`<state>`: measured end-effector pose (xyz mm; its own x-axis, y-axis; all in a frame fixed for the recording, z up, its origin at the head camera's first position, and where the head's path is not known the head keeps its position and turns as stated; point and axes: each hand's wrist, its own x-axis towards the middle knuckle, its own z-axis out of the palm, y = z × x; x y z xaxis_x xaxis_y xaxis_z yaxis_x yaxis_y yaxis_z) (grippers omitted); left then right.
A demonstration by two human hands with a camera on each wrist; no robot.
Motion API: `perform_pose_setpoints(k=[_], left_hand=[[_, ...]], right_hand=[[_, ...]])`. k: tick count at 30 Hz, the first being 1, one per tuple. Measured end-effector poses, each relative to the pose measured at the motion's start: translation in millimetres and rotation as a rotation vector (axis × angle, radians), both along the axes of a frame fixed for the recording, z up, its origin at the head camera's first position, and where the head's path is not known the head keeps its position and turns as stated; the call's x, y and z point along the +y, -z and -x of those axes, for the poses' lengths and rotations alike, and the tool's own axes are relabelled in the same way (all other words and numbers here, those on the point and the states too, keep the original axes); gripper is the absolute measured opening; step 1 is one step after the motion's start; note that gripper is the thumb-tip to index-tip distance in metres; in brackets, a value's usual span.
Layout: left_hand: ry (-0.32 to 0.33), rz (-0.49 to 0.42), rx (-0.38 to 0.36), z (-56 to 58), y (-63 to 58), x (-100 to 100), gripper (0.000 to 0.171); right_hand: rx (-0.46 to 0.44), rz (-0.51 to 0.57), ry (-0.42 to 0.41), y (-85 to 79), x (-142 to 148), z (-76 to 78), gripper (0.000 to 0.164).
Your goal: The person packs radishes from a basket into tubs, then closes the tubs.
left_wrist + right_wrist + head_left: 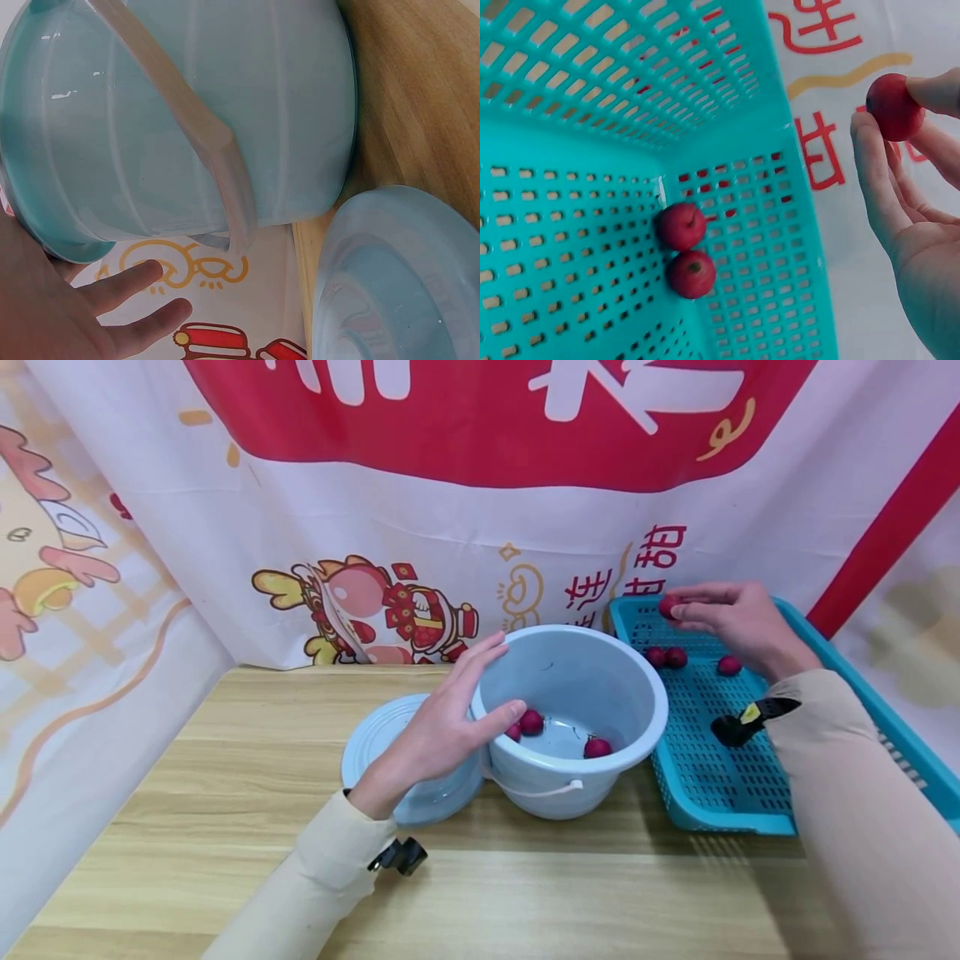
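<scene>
Soft light glints on the bucket [142,157]; the left wrist view seems dimmer.

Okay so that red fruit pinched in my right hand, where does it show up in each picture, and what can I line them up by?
Head: fruit right of centre, above mid-height, in the right hand.
Left wrist: not in it.
Right wrist: upper right, the fruit beyond the basket's edge.
Shared landmark: the printed cloth, in all three.

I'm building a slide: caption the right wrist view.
A right hand pinches a red fruit; two more lie in a teal basket.
</scene>
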<state>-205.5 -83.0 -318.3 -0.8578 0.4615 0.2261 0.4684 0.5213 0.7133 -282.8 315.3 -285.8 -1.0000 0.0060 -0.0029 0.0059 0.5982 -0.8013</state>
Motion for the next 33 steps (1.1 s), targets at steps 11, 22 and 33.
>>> perform_pose_setpoints(k=[11, 22, 33], left_hand=[[-0.002, 0.001, -0.003, 0.1, 1.1, -1, 0.08], [-0.003, 0.002, 0.001, -0.1, 0.2, 0, 0.08], [-0.002, -0.005, -0.008, -0.9, 0.1, -1, 0.079]], right_hand=[[0.164, 0.053, -0.003, -8.7, -17, -11.2, 0.066], [0.27, 0.129, -0.031, -14.6, -32, -23.0, 0.054], [0.333, 0.119, -0.202, -15.6, -57, -31.5, 0.047]])
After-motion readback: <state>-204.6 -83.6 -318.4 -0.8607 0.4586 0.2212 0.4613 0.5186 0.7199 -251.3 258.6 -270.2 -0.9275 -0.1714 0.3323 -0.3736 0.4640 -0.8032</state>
